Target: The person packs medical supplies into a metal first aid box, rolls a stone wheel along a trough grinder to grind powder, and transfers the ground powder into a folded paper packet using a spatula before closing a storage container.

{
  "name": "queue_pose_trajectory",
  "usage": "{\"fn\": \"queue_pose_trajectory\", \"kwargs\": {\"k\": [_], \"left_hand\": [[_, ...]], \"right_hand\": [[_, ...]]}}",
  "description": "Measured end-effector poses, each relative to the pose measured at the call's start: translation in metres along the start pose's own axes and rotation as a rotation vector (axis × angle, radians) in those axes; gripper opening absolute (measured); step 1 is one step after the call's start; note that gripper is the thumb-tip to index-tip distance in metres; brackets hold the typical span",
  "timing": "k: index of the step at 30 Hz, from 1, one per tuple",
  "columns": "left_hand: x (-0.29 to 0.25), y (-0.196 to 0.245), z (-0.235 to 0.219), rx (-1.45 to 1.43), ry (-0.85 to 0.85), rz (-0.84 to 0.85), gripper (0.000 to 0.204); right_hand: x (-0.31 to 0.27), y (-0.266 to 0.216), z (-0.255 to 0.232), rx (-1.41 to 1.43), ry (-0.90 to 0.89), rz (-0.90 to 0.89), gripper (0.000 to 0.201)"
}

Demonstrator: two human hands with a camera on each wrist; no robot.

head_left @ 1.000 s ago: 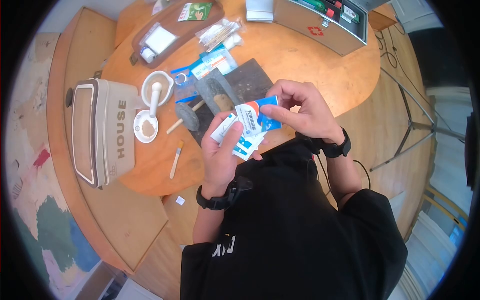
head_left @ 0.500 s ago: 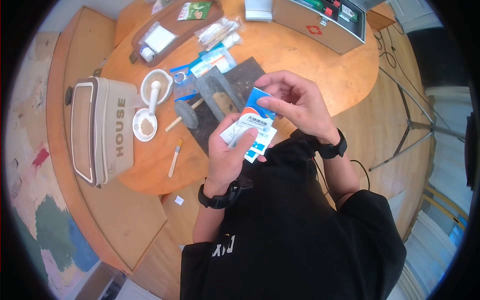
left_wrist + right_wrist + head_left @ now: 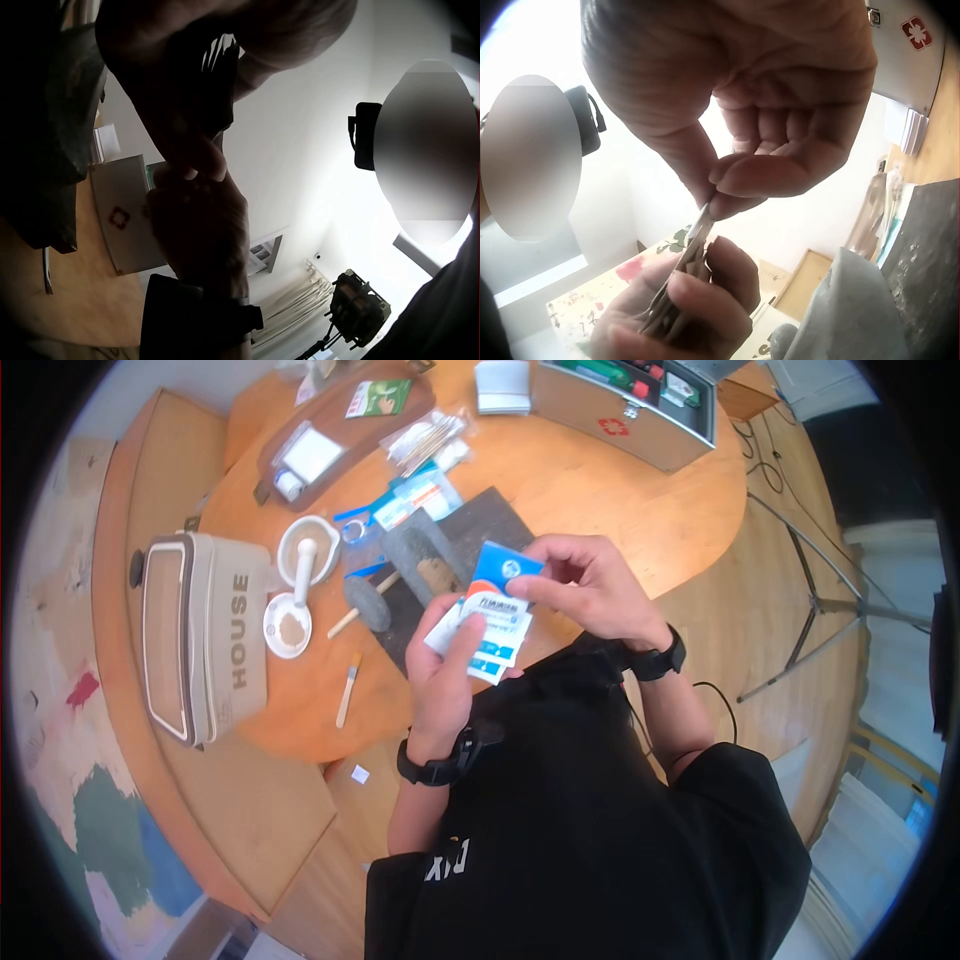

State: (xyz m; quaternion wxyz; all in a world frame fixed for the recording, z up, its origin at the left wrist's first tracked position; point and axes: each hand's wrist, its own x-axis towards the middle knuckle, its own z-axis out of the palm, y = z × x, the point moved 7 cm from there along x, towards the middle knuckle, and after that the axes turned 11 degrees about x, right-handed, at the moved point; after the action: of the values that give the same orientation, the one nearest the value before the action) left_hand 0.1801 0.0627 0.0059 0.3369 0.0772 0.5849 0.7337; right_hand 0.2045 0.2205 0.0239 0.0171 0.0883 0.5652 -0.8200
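Observation:
Several small blue-and-white packets [image 3: 496, 622] are fanned out between the two hands in the head view. The left hand [image 3: 446, 670] grips their lower left part, thumb on top. The right hand [image 3: 596, 592] pinches the blue top end of the uppermost packet between thumb and fingers. Seen edge-on in the right wrist view, the packet stack [image 3: 684, 279] lies between the left fingers [image 3: 712, 300], with the right hand [image 3: 735, 112] pinching its upper tip. In the left wrist view the packets are too dark to tell.
Below the hands on the table [image 3: 600, 480] lies a dark board [image 3: 490, 525] with a grey stone trough [image 3: 415, 550] and a stone-headed hammer [image 3: 368, 604]. Left are a mortar [image 3: 325, 565], powder dish [image 3: 288, 628], brush [image 3: 348, 692] and HOUSE box [image 3: 240, 650]. A metal case [image 3: 640, 425] stands behind.
The packets have turned from slanting right to more upright, with the top packet's blue end now up. Both hands stay on them. The right hand has moved slightly left, and the head view has shifted a little.

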Motion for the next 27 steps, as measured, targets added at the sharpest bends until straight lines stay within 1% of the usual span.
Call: {"fn": "queue_pose_trajectory", "kwargs": {"k": [1,2,4,5,6,8,9,10,12,14,16,18,19,21,22,24,25,27], "left_hand": [[0.000,-0.002,-0.003,0.026,0.047,-0.003,0.026],[0.002,-0.004,-0.003,0.021,0.023,0.005,0.026],[0.005,-0.005,-0.003,0.115,0.015,0.048,0.025],[0.005,-0.002,0.001,0.118,0.007,0.039,0.025],[0.007,0.000,0.005,0.116,-0.007,0.051,0.025],[0.008,0.001,0.008,0.119,-0.004,0.061,0.025],[0.009,-0.002,0.008,0.112,0.004,0.045,0.024],[0.009,-0.002,0.009,0.110,-0.007,0.051,0.024],[0.010,-0.003,0.008,0.138,-0.006,0.060,0.024],[0.008,-0.004,0.009,0.117,-0.009,0.039,0.022],[0.009,-0.004,0.010,0.096,-0.006,0.031,0.021],[0.011,-0.007,0.011,0.115,-0.028,0.037,0.021],[0.011,-0.008,0.011,0.139,-0.045,0.037,0.020],[0.010,-0.006,0.015,0.124,-0.044,0.032,0.020],[0.011,-0.005,0.017,0.110,-0.042,0.024,0.020],[0.013,-0.005,0.018,0.111,-0.041,0.024,0.020],[0.013,-0.007,0.017,0.111,-0.039,0.017,0.020],[0.015,-0.009,0.017,0.104,-0.052,0.019,0.020]], "right_hand": [[-0.001,0.000,0.000,0.017,-0.011,0.031,0.015],[-0.002,0.001,-0.003,0.003,0.006,0.019,0.015],[-0.001,0.010,-0.005,-0.099,-0.027,0.003,0.015],[0.001,0.010,-0.006,-0.064,-0.015,-0.064,0.015],[0.000,0.008,-0.006,-0.075,-0.007,-0.077,0.015],[-0.002,0.006,-0.014,0.010,0.083,-0.052,0.015],[-0.004,-0.007,-0.025,-0.069,0.157,-0.081,0.017],[-0.003,-0.014,-0.038,-0.075,0.165,-0.089,0.017],[-0.001,-0.040,-0.093,-0.155,0.424,-0.194,0.021],[0.003,-0.082,-0.145,-0.386,0.554,-0.407,0.026],[0.001,-0.119,-0.187,-0.667,0.762,-0.470,0.029],[0.003,-0.141,-0.233,-0.982,0.942,-0.480,0.032],[0.005,-0.148,-0.248,-0.984,0.942,-0.484,0.032],[0.011,-0.155,-0.274,-1.023,1.010,-0.353,0.036],[0.016,-0.158,-0.284,-1.023,1.010,-0.360,0.036],[0.026,-0.156,-0.294,-0.979,0.906,-0.418,0.039],[0.026,-0.154,-0.295,-0.978,0.909,-0.418,0.039],[0.016,-0.162,-0.288,-1.200,1.053,-0.598,0.038]]}}
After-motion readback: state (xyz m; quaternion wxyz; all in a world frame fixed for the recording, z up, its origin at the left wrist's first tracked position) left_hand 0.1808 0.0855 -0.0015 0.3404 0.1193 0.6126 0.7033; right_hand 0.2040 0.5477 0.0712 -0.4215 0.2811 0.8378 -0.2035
